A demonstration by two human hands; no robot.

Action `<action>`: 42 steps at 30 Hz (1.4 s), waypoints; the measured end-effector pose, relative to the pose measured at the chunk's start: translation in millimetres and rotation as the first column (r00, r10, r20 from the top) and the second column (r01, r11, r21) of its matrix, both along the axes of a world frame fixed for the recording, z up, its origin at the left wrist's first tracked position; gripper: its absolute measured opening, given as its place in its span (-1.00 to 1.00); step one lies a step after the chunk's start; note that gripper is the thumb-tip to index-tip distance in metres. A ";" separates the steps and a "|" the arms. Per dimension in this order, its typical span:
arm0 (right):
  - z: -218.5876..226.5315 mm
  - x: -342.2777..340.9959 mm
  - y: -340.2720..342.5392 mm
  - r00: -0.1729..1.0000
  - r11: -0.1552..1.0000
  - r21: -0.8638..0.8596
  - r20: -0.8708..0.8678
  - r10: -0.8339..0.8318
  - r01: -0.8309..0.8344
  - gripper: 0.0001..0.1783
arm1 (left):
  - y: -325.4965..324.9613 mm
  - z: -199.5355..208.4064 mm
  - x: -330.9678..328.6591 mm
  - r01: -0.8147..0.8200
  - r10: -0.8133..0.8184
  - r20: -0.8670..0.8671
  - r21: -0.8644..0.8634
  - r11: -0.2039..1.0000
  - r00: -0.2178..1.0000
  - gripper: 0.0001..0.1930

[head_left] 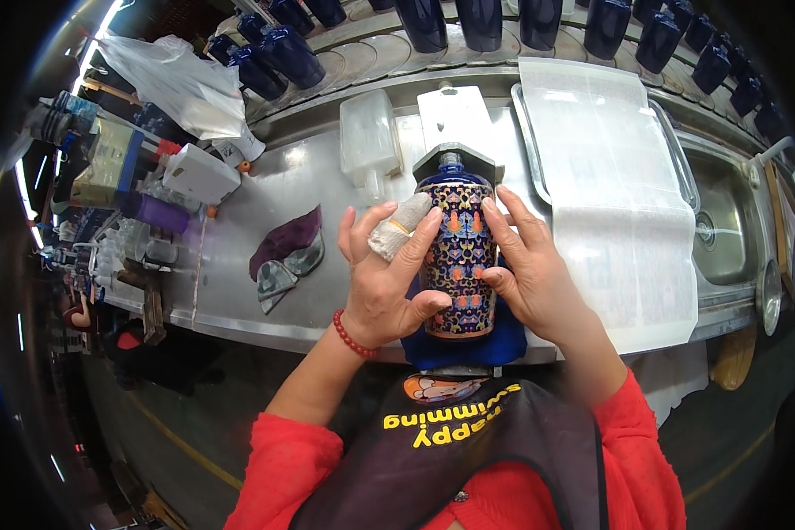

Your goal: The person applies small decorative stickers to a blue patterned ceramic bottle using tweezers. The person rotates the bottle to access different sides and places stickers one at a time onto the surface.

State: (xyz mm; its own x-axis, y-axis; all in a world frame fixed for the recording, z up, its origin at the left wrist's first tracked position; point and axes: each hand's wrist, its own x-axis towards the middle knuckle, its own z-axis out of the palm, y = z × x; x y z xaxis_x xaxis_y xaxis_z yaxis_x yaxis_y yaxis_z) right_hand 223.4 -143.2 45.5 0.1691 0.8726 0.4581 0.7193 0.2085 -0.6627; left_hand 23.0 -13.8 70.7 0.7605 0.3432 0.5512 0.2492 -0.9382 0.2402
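In front of me a dark blue bottle (458, 256) lies with its neck pointing away, its body covered by a colourful flower-patterned wrap. The neck rests at a dark angular holder (495, 168), and a blue cloth (508, 344) lies under the near end. My left hand (389, 274) touches the bottle's left side with fingers outstretched; one finger wears a grey cloth cover with a yellow band. On the right side, my right hand (530, 265) lays its spread fingertips on the patterned surface. Neither hand is wrapped round the bottle.
White printed sheets (609, 194) lie over a tray at the right, beside a sink (720, 221). A clear plastic container (368, 132) stands behind the bottle. Purple and grey cloths (290, 252) lie left. Dark blue bottles (481, 22) line the conveyor at the back.
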 end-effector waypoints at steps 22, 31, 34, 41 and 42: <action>9.3 4.0 15.3 0.999 0.999 -0.016 0.000 -0.043 0.043 -0.30 | 21.5 2.4 15.6 0.026 -0.025 -0.035 0.023 0.999 0.999 -0.18; 12.2 5.4 16.2 1.000 0.997 -0.073 0.002 -0.030 0.031 -0.33 | 22.6 1.9 16.1 0.028 -0.027 -0.030 0.023 0.999 0.999 -0.18; 11.2 5.1 17.7 0.997 0.998 -0.049 -0.074 -0.029 0.026 -0.32 | 24.1 2.5 17.6 0.026 -0.026 -0.014 -0.011 1.000 1.000 -0.19; 9.9 6.5 22.8 0.998 0.999 0.016 -0.061 -0.028 0.029 -0.33 | 26.0 2.4 20.1 0.025 -0.025 -0.014 0.006 1.000 1.000 -0.20; 10.3 7.2 23.0 0.997 1.000 0.017 -0.074 -0.016 0.017 -0.34 | 26.1 2.1 20.1 0.026 -0.026 -0.014 0.004 1.000 1.000 -0.20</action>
